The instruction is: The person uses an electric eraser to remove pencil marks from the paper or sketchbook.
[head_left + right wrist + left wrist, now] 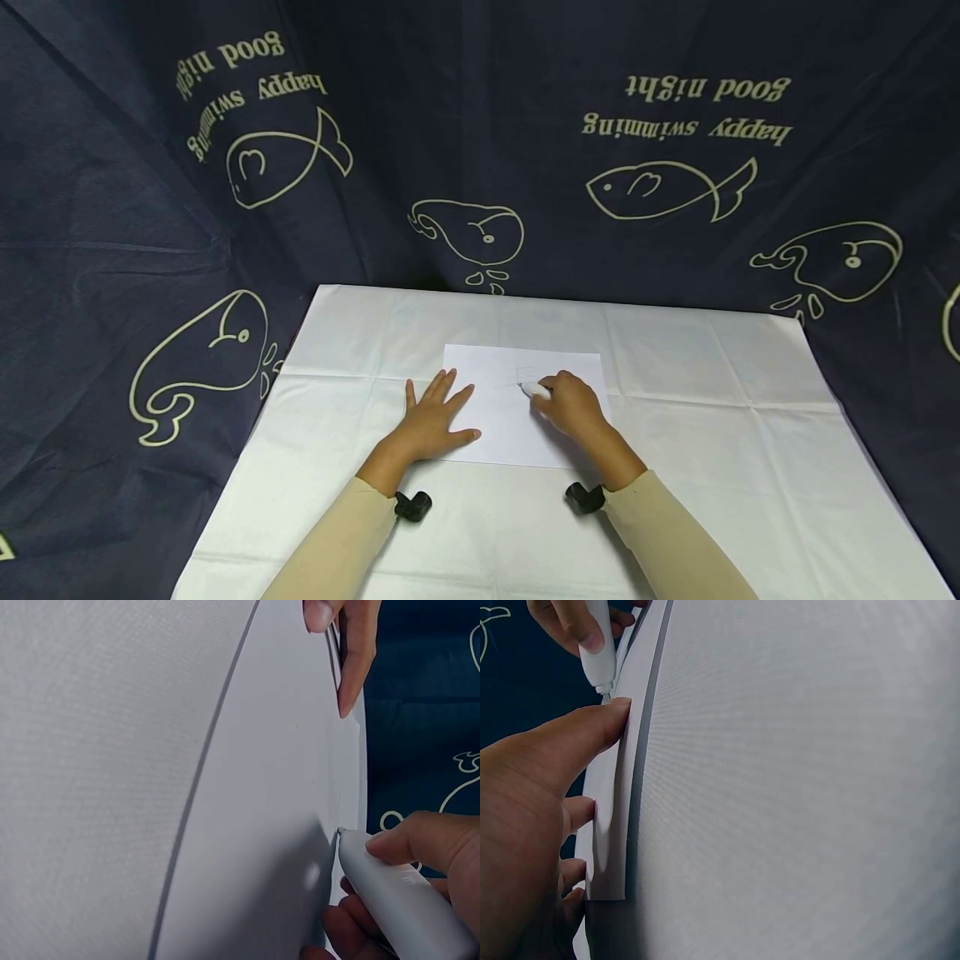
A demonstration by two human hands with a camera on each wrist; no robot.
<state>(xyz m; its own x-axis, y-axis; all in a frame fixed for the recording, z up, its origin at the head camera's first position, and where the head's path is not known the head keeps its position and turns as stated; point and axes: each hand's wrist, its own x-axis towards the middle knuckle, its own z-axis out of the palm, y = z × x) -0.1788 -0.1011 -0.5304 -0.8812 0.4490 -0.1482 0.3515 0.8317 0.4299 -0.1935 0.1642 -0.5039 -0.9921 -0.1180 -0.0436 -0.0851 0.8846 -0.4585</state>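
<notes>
A sheet of white paper lies on the cloth-covered table. Spread fingers of my left hand rest on its left part, the thumb pointing inward along the lower side. My right hand holds a thick white pen over the right half of the sheet. In the right wrist view, the thumb lies along the barrel of the pen, and its narrow tip meets the paper. Faint thin lines, like part of a box, show just above the tip. The left wrist view shows the pen beyond the left thumb.
A white creased cloth covers the table. Behind and to the left hangs a dark blue curtain with fish and whale outlines and upside-down lettering. Black wrist devices sit at both cuffs.
</notes>
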